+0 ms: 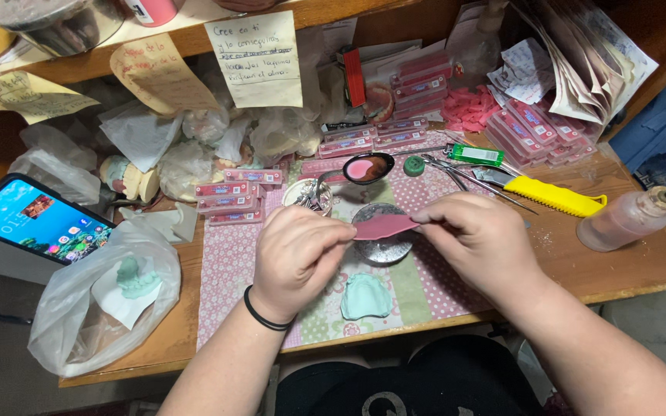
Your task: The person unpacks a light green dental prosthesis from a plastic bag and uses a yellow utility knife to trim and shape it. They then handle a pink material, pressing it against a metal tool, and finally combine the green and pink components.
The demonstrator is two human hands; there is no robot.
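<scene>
We pinch a flat pink strip of soft wax (383,226) between our left hand (296,258) and our right hand (481,237), just above a pale green plaster teeth mold (365,296) between our wrists.

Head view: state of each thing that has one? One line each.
left hand: pinching pink wax sheet
right hand: pinching the sheet's other end
pink wax sheet: held flat above the table
phone: screen lit
spoon: bowl holds pink material
green dental cast: lying on mat, untouched
plastic bottle: on its side
plastic bag: open, green cast inside
</scene>
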